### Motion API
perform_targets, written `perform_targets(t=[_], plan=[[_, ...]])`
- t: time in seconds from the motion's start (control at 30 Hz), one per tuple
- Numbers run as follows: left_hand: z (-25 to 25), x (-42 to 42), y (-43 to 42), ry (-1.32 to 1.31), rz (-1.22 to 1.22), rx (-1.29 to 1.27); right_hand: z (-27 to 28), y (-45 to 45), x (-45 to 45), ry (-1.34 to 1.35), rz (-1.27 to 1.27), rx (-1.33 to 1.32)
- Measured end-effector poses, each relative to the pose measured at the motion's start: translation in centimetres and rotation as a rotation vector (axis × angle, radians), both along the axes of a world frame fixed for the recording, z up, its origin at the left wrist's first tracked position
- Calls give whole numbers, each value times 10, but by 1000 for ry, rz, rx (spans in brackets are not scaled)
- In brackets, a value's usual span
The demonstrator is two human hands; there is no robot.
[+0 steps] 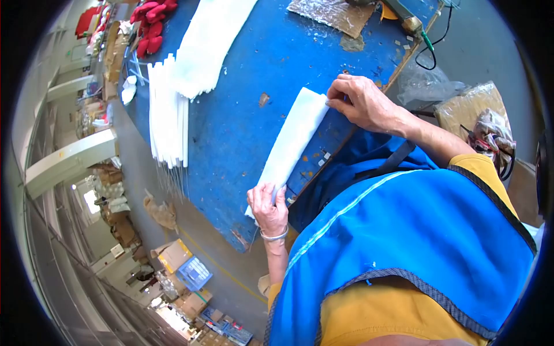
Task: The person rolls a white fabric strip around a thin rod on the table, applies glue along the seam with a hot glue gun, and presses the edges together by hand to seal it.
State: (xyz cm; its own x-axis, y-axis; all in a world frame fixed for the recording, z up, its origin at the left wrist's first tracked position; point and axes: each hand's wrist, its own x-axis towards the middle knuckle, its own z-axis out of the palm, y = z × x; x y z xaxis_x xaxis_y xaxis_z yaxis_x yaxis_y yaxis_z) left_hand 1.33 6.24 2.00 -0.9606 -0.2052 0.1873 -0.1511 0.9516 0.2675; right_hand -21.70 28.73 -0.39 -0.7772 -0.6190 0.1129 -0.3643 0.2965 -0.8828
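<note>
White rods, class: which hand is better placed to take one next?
Probably the left hand: at one end of the held white sheet, it looks nearer the white rods than the right hand, at the other end.

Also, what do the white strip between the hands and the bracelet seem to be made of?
White strip: matte, perhaps nonwoven fabric or foam, given its soft, rounded edges; the look leaves it open. Bracelet: probably metal, from its silvery sheen.

We count two hands — one left hand [269, 209] and one right hand [359, 99] — and one white strip [294, 135]. Also we see one bracelet [274, 236], one blue table [231, 144], one blue apron [415, 230] and one corded tool [411, 23]. The white rods [167, 118] and the red pieces [151, 29] are several, but their exact numbers we cannot tell.
</note>
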Motion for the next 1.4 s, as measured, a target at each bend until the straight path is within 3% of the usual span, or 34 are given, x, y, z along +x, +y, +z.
perform_targets(t=[0.2,0.3,0.4,0.57,0.7,1.03,1.13,1.37,1.4], plan=[[15,-5,-3,-233,-26,0,2,-5,-8,-42,35,20],[31,-19,6,-161,-33,-56,-1,-8,-11,-1,65,37],[43,-46,27,-5,-7,50,3,-8,-9,-35,35,34],[5,-106,53,110,-237,30,8,0,-7,-109,-7,17],[-23,-119,60,157,-246,-20,-4,-5,-7,-31,10,-22],[-36,-120,60,213,-229,27,-5,-23,-22,8,81,117],[-32,-123,62,210,-223,28,3,-13,-17,-9,-65,0],[-28,-120,64,153,-203,79,7,-8,4,-85,-23,-16],[-26,-119,64,135,-199,103,0,-11,3,18,-25,-26]])
